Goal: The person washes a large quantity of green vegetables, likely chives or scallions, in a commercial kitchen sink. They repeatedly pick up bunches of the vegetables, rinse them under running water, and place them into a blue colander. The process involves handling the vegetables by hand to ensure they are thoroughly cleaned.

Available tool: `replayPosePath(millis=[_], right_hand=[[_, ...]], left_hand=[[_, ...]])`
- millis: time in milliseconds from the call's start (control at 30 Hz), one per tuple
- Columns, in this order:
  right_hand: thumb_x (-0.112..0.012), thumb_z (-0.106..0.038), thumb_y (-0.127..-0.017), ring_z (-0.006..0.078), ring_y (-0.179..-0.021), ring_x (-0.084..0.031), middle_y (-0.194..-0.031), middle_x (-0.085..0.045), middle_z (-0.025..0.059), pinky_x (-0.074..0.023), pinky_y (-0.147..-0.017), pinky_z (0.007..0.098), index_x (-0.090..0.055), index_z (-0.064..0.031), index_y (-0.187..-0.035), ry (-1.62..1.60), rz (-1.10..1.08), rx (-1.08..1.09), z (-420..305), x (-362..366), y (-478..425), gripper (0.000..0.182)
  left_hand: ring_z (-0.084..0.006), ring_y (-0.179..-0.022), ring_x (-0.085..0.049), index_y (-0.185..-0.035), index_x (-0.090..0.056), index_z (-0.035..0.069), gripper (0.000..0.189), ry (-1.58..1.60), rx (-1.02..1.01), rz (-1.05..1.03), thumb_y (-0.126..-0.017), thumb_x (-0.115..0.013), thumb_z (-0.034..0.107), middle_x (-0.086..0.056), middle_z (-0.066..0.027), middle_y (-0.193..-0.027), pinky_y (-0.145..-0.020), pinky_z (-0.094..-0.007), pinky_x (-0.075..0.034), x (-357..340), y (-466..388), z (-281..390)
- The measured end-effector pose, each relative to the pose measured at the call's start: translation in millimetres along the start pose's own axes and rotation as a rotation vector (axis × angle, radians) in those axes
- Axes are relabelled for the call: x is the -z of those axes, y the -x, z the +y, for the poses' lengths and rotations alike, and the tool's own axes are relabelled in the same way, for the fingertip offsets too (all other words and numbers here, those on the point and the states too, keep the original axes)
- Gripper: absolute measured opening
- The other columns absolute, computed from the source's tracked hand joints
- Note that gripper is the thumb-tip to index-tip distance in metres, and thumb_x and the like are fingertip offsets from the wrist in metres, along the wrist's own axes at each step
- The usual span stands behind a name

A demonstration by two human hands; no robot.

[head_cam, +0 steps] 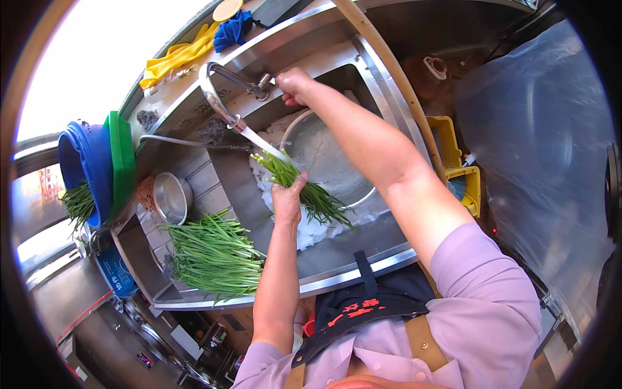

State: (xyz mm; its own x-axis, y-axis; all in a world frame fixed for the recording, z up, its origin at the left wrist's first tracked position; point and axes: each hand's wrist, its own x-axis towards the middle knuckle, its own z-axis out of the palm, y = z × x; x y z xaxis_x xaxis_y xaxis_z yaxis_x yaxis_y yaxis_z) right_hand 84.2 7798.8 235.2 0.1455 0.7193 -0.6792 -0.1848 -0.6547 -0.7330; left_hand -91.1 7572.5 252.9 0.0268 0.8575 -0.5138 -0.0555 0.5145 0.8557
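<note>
My left hand [288,197] is closed around a bundle of long green garlic chives [323,202], whose pale cut ends lie under water running from the curved metal faucet [210,90]. My right hand [293,86] is at the faucet's lever [265,80], fingers curled; whether they grip it cannot be told. Below my right forearm, a large round basin [335,165] of cloudy water stands in the steel sink [330,257], with white foam [311,231] around it. A big pile of chives [214,257] lies on the sink's left side, near a small metal bowl [173,198].
Blue [82,170] and green plastic baskets [121,165] stand at the left, chives in the blue one. Yellow gloves [180,58] and a blue cloth [233,30] lie behind the sink. A wooden pole [396,80] crosses its right side, near a yellow bucket [469,189].
</note>
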Motion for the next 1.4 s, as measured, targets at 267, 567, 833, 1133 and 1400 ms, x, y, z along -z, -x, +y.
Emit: replayPosePath(millis=[267,567,833,1133,1400], right_hand=[[-0.062,-0.029,-0.092,0.0268,-0.079,-0.065,-0.091,-0.06,0.0173,-0.0583,-0.067,0.0395,-0.05,-0.0011,-0.107,-0.3,-0.422,-0.076,-61.3,-7.2,2.5,0.034],[-0.06,-0.026,-0.097,0.017,-0.083,-0.066,-0.097,-0.067,0.0048,-0.055,-0.073,0.0332,-0.065,-0.008,-0.111,-0.353,-0.238,0.146,50.4,121.1,157.4,0.023],[-0.06,-0.012,-0.094,0.0121,-0.075,-0.064,-0.091,-0.065,0.0042,-0.051,-0.062,0.0264,-0.064,-0.0046,-0.108,-0.171,-0.078,0.225,125.4,162.7,236.0,0.016],[-0.067,-0.024,-0.086,0.0306,-0.102,-0.067,-0.112,-0.066,0.021,-0.0523,-0.089,0.0384,-0.062,0.0014,-0.12,0.56,0.186,0.652,205.9,142.2,210.9,0.043],[-0.067,-0.019,-0.084,0.0313,-0.1,-0.066,-0.114,-0.066,0.0211,-0.0537,-0.086,0.0375,-0.061,0.003,-0.119,0.578,0.22,0.587,192.3,163.9,259.2,0.042]], left_hand=[[-0.0138,-0.09,-0.066,-0.107,-0.064,0.001,0.027,0.053,-0.303,0.136,-0.083,-0.076,-0.002,-0.068,-0.0053,-0.097,-0.085,-0.0271,-0.052,2.4,63.5,79.6],[-0.0228,-0.089,-0.067,-0.105,-0.061,-0.001,0.016,-0.023,-0.933,0.048,-0.094,-0.058,0.011,-0.067,-0.0119,-0.091,-0.103,-0.051,-0.047,1.1,173.2,251.7],[-0.0145,-0.097,-0.062,-0.107,-0.067,-0.002,0.019,0.028,-0.614,0.221,-0.09,-0.069,0.004,-0.069,-0.0086,-0.105,-0.093,-0.0319,-0.048,-9.8,57.6,98.9],[-0.0112,-0.073,-0.061,-0.093,-0.066,0.0,0.013,-0.116,-0.662,0.194,-0.087,-0.073,0.009,-0.066,-0.0012,-0.08,-0.067,-0.0287,-0.05,-10.0,88.7,91.6],[-0.0168,-0.072,-0.067,-0.093,-0.061,0.002,0.006,0.031,-0.842,0.212,-0.09,-0.064,0.005,-0.067,-0.0055,-0.079,-0.067,-0.0317,-0.053,77.2,166.2,254.5]])
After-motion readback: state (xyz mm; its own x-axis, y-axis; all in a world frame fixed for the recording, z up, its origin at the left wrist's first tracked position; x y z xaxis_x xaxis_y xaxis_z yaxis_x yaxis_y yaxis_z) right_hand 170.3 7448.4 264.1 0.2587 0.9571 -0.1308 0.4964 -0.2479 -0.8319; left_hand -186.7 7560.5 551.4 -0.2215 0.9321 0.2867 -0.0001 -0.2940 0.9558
